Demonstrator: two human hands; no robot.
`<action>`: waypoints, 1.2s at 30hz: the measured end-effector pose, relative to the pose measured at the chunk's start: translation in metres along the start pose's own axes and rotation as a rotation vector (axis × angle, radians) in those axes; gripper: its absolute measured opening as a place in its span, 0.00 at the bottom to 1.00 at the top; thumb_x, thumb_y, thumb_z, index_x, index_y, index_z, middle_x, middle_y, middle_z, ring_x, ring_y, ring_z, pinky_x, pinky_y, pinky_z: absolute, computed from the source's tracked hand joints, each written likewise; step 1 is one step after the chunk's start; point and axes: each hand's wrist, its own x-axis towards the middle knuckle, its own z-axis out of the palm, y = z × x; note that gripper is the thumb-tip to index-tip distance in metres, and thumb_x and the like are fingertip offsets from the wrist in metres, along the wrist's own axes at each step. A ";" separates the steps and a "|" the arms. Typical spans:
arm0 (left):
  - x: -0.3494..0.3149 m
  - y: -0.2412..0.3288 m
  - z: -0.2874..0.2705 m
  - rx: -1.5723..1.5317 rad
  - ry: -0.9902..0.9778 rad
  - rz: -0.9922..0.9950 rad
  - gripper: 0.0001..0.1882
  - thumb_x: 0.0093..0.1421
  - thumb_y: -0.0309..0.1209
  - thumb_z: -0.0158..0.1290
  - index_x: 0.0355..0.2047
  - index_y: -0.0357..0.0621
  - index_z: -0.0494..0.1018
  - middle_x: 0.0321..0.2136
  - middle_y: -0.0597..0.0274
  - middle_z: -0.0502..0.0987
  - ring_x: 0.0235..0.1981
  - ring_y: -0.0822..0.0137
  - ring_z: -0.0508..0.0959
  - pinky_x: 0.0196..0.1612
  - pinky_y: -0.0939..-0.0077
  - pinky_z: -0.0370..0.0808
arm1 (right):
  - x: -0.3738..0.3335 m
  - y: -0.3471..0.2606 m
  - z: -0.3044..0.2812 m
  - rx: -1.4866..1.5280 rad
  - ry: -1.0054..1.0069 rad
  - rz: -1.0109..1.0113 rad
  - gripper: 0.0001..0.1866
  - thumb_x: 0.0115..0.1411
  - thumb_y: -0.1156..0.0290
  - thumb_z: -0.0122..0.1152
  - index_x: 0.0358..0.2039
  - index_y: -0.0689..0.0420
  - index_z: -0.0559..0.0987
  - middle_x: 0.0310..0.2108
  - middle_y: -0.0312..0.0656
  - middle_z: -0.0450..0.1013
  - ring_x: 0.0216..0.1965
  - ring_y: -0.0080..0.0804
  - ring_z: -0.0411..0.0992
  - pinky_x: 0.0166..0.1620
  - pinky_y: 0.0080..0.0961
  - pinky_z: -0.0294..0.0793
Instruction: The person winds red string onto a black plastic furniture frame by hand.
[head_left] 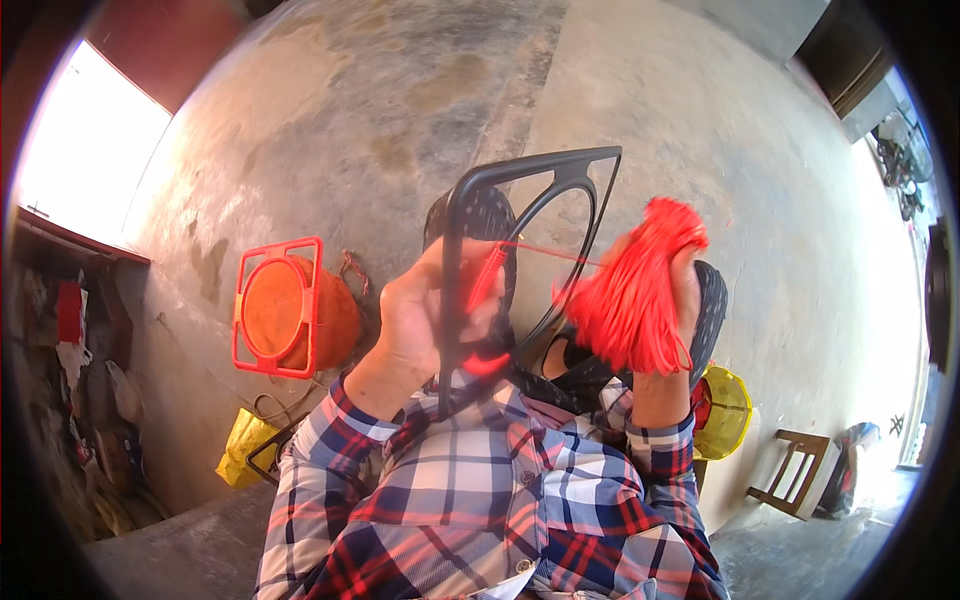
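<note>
My left hand (412,310) is closed on one side bar of a black plastic frame (540,163), squarish outside with a round ring inside. Red cord windings (487,277) lie on that bar by my thumb and fingers. From there a single strand stretches across the ring to a thick bundle of red cord (640,300). My right hand (686,290) grips this bundle, which hides most of its fingers. The frame is tilted up in front of my checked shirt, above my lap.
On the concrete floor to the left, a red frame (318,330) of similar shape stands with an orange round object (345,305). A yellow bag (247,445) is near it. At right are a yellow container (728,412) and a small wooden frame (795,475). Dark clutter lines the far left.
</note>
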 end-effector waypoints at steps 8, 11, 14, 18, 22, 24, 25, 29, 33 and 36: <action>0.002 0.010 -0.027 0.066 -0.064 -0.164 0.22 0.66 0.43 0.43 0.47 0.36 0.71 0.28 0.47 0.74 0.17 0.72 0.68 0.16 0.79 0.62 | 0.001 0.042 0.006 -0.479 0.007 0.265 0.17 0.61 0.70 0.61 0.47 0.65 0.73 0.39 0.36 0.75 0.38 0.19 0.72 0.41 0.20 0.73; 0.002 0.011 0.003 0.227 -0.115 -0.217 0.24 0.66 0.41 0.47 0.50 0.30 0.68 0.33 0.48 0.76 0.19 0.76 0.70 0.17 0.80 0.63 | 0.018 0.049 0.010 -0.630 0.021 0.260 0.17 0.62 0.69 0.61 0.47 0.66 0.73 0.38 0.38 0.75 0.36 0.20 0.73 0.39 0.20 0.74; 0.000 -0.001 0.031 0.301 0.192 -0.024 0.20 0.62 0.33 0.54 0.51 0.34 0.69 0.40 0.48 0.75 0.21 0.71 0.73 0.19 0.80 0.65 | 0.037 0.053 0.026 -0.474 -0.015 0.158 0.18 0.61 0.67 0.62 0.46 0.64 0.71 0.41 0.39 0.75 0.40 0.21 0.73 0.43 0.20 0.73; -0.007 -0.012 0.034 0.206 0.080 -0.155 0.26 0.62 0.46 0.52 0.50 0.35 0.70 0.36 0.43 0.75 0.21 0.62 0.74 0.18 0.78 0.64 | 0.045 0.050 0.047 -0.087 -0.127 0.134 0.21 0.58 0.65 0.65 0.48 0.59 0.71 0.45 0.38 0.73 0.47 0.26 0.71 0.50 0.22 0.70; 0.001 -0.010 0.036 -0.180 -0.090 -0.407 0.29 0.61 0.50 0.44 0.45 0.34 0.71 0.31 0.42 0.76 0.19 0.56 0.73 0.15 0.75 0.61 | 0.046 0.053 0.051 -0.007 -0.649 0.058 0.18 0.59 0.58 0.59 0.32 0.63 0.80 0.53 0.52 0.68 0.49 0.33 0.70 0.52 0.26 0.68; 0.001 -0.018 0.024 -0.264 -0.123 -0.510 0.23 0.57 0.42 0.46 0.43 0.34 0.71 0.30 0.43 0.76 0.18 0.57 0.72 0.16 0.74 0.62 | 0.042 0.041 0.046 -0.146 -0.571 0.094 0.18 0.60 0.57 0.59 0.33 0.63 0.80 0.53 0.52 0.68 0.50 0.33 0.70 0.51 0.26 0.68; 0.001 -0.019 0.021 -0.266 -0.124 -0.510 0.23 0.57 0.42 0.46 0.43 0.34 0.71 0.30 0.43 0.76 0.18 0.57 0.72 0.16 0.74 0.62 | 0.042 0.038 0.045 -0.290 -0.493 0.118 0.19 0.60 0.57 0.58 0.35 0.63 0.80 0.54 0.52 0.68 0.50 0.32 0.70 0.51 0.25 0.68; 0.003 -0.016 0.004 -0.112 0.142 -0.291 0.17 0.56 0.35 0.48 0.41 0.34 0.71 0.27 0.48 0.74 0.19 0.61 0.71 0.20 0.76 0.64 | 0.027 0.053 0.021 -0.203 -0.193 0.079 0.20 0.59 0.66 0.62 0.49 0.60 0.74 0.47 0.38 0.74 0.47 0.27 0.71 0.46 0.23 0.72; 0.003 -0.016 -0.010 -0.103 0.341 -0.066 0.08 0.55 0.24 0.51 0.35 0.37 0.73 0.27 0.53 0.75 0.25 0.64 0.73 0.23 0.75 0.67 | 0.001 0.051 0.041 -0.247 -0.172 0.132 0.27 0.55 0.75 0.65 0.55 0.61 0.68 0.43 0.40 0.75 0.47 0.28 0.72 0.46 0.25 0.74; 0.007 -0.018 0.009 -0.006 0.309 -0.096 0.08 0.56 0.27 0.50 0.36 0.39 0.73 0.29 0.54 0.75 0.26 0.63 0.73 0.24 0.74 0.68 | -0.004 0.041 0.069 -0.211 -0.134 0.138 0.28 0.56 0.82 0.62 0.57 0.62 0.65 0.46 0.41 0.73 0.46 0.29 0.73 0.50 0.28 0.72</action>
